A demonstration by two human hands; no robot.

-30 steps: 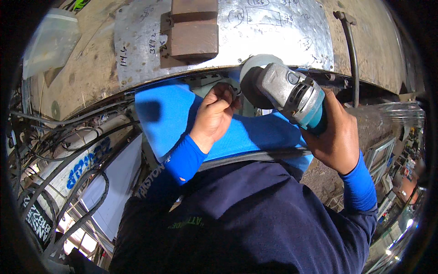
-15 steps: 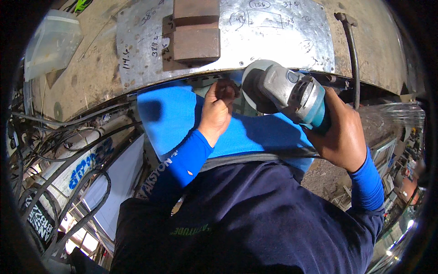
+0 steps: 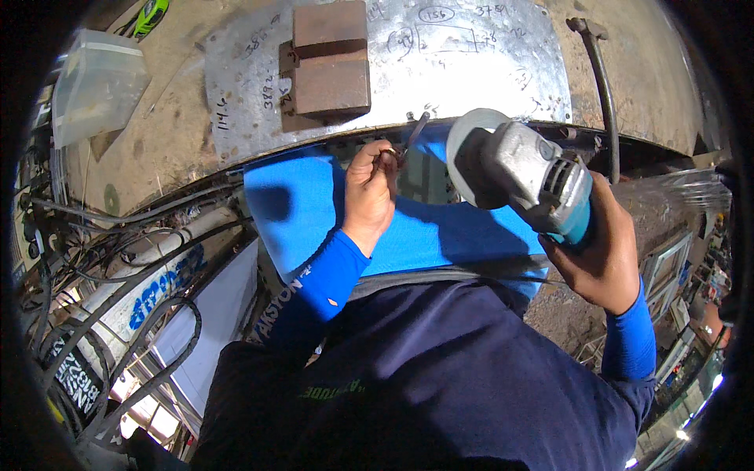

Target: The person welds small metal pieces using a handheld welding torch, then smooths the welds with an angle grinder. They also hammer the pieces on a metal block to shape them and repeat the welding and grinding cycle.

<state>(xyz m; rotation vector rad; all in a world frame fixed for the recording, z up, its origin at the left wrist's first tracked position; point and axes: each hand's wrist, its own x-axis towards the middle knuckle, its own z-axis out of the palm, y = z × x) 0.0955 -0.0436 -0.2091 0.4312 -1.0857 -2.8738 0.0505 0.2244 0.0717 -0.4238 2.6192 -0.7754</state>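
Observation:
In my right hand (image 3: 601, 255) is an angle grinder (image 3: 542, 169), teal at the body with a grey metal head. Its pale round disc (image 3: 475, 157) faces left, apart from what my left hand holds. The fingers of my left hand (image 3: 372, 196) pinch a small dark metal piece with a thin rod (image 3: 417, 132) sticking out up and to the right, toward the bench edge. My fingers cover much of this piece. Below both hands, blue cloth (image 3: 440, 231) covers my lap.
On the bench lies a metal sheet (image 3: 487, 86) with handwritten marks, bearing two brown blocks (image 3: 332, 82). A hammer (image 3: 601, 86) rests at the right, and a clear plastic container (image 3: 98, 86) at the left. Cables (image 3: 188, 314) tangle at lower left.
The grinder has moved right, away from my left hand. The piece in my left hand has turned, so its rod now shows pointing up and right.

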